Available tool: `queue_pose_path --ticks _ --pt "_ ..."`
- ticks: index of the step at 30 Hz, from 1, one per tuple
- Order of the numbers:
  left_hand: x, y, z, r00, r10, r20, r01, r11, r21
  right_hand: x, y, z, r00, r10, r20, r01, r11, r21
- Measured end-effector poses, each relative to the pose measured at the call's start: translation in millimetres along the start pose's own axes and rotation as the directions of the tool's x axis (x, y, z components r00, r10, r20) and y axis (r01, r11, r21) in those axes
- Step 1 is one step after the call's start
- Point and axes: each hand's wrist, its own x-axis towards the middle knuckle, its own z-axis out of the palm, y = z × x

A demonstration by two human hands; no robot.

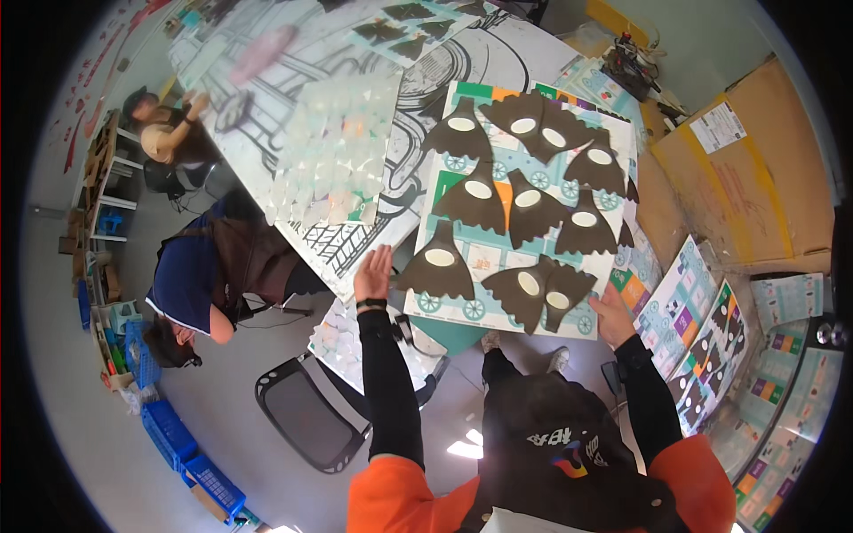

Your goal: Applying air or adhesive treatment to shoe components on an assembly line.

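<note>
A large printed board with teal, green and orange patterns lies at the near end of the table. Several black dress-shaped cutouts with white ovals and scalloped hems are spread over it, some overlapping. At the board's near right corner, my right hand has its thumb on the edge; its other fingers are partly hidden beneath. My left hand is raised just left of the board, fingers stretched out and holding nothing. Beyond it lies a sheet covered with pale, shiny round pieces.
The table has black line drawings. A big cardboard box stands right, with more printed boards leaning below it. A dark chair and a bending person are left; another person is farther back. Blue baskets line the wall.
</note>
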Motion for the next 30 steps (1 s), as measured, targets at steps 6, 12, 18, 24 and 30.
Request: queue_pose_path --ticks 6,12,18,24,30 --pt "117.6 4.2 54.5 0.973 -0.064 -0.222 0.001 0.962 -0.274 7.9 -29.4 6.7 0.997 -0.007 -0.073 0.004 0.999 -0.038" --pt "206.4 41.6 24.7 0.933 0.288 -0.215 -0.306 0.95 -0.057 13.7 -34.2 17.0 0.988 0.078 -0.134 -0.085 0.995 -0.048" --pt "249.7 214.5 -11.5 0.676 0.737 -0.006 -0.618 0.572 0.539 32.2 -14.3 57.6 0.994 0.108 -0.005 -0.108 0.994 -0.016" --pt "122.8 140.8 -49.8 0.724 0.249 0.643 -0.582 -0.281 0.763 28.0 -5.9 83.4 0.996 0.085 0.04 -0.084 0.996 -0.044" --pt "-136.2 -15.5 41.1 0.78 -0.419 0.465 -0.116 0.633 0.765 32.2 -23.2 123.7 0.998 -0.004 0.067 0.01 0.996 -0.089"
